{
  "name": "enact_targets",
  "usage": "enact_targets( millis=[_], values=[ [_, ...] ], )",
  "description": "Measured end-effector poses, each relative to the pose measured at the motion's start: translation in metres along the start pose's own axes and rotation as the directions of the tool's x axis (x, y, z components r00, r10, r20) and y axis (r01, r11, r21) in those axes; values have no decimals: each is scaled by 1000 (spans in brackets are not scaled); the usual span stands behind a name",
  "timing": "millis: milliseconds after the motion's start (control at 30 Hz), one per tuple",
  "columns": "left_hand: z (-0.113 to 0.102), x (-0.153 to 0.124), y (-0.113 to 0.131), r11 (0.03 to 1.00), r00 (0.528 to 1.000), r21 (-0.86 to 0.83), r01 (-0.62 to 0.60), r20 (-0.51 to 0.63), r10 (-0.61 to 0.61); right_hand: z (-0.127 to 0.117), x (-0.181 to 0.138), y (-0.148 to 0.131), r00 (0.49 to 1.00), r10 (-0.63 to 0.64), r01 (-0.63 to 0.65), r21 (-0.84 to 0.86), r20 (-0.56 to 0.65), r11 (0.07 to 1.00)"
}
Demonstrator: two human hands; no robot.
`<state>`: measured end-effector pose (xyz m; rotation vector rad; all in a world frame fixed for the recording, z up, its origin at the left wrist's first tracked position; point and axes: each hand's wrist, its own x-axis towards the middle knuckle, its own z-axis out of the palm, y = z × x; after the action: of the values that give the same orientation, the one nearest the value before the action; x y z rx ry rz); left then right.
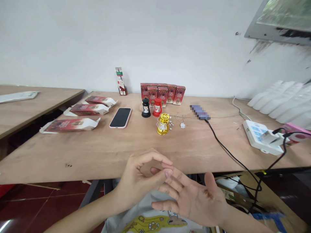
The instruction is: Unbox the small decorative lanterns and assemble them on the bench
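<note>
My left hand (145,181) reaches in front of the table edge, thumb and forefinger curled together in a pinch. Its fingertips touch the fingertips of my right hand (194,197); anything between them is too small to make out. My right hand lies palm up with fingers stretched out, and some small brown bits (208,194) show on the palm near the thumb. Beyond the hands, a gold miniature lantern (163,124) stands upright on the wooden table (102,155). Behind it to the left are a black lantern (146,108) and a red lantern (157,108).
Several red boxes (179,95) stand by the wall. Three opened boxes (73,124) lie at left near a phone (120,117). Right of the gold lantern are small white pieces (182,125). A cable (225,147) and a power strip (262,137) occupy the right.
</note>
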<state>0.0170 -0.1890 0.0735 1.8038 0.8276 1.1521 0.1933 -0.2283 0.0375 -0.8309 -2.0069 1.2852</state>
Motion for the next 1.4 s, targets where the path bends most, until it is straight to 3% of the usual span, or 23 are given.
enact_targets(
  millis=[100, 200, 300, 400, 500, 567, 633, 667, 733, 833, 900, 1000, 1067, 1133, 1267, 1400],
  values=[
    [-1, 0, -1, 997, 998, -28, -67, -1, 67, -1, 1, -2, 995, 68, -82, 200, 72, 976],
    [-1, -1, -3, 996, 996, -12, -87, 4, 87, 0, 0, -3, 994, 38, -77, 422, 99, 903],
    [-1, -3, -4, 996, 997, 27, -79, 13, 79, 1, -1, 0, 996, 67, -86, 569, 55, 818],
    [-3, 3, -8, 998, 999, 45, -37, 24, 36, -6, 6, 6, 958, 264, -153, 584, -110, 797],
    [-7, 25, -21, 998, 1000, 65, -4, 29, 2, -29, 28, 15, 843, 302, -112, 404, -445, 908],
    [-11, 49, -38, 995, 999, 92, 35, 24, -37, -51, 49, 22, 742, 126, -60, 122, -659, 991],
    [-18, 76, -62, 995, 998, 78, 63, -3, -63, -72, 73, 30, 619, -149, -61, -236, -771, 970],
    [-22, 89, -75, 992, 996, 91, 85, -10, -85, -81, 84, 33, 627, -263, -95, -408, -733, 908],
    [-31, 110, -101, 982, 988, 134, 132, -102, -119, -92, 104, 40, 704, -413, -122, -672, -577, 731],
    [-43, 127, -136, 981, 953, 54, 185, -254, -165, -94, 125, 53, 838, -370, -139, -812, -402, 567],
    [-48, 130, -151, 981, 965, -6, 195, -179, -193, -89, 134, 64, 880, -310, -146, -824, -361, 547],
    [-48, 128, -160, 974, 971, -54, 222, 100, -216, -82, 141, 79, 874, -319, -106, -785, -366, 611],
    [-44, 125, -158, 973, 953, -78, 219, 231, -196, -80, 141, 85, 822, -399, -26, -725, -408, 688],
    [-38, 122, -153, 974, 950, -96, 205, 258, -174, -80, 139, 88, 744, -466, 53, -652, -480, 756],
    [-30, 119, -145, 983, 984, -65, 169, 60, -166, -82, 138, 92, 629, -469, 119, -519, -620, 847],
    [-32, 117, -144, 989, 984, 36, 145, -113, -140, -90, 140, 99, 504, -428, 111, -435, -750, 894]
  ],
)
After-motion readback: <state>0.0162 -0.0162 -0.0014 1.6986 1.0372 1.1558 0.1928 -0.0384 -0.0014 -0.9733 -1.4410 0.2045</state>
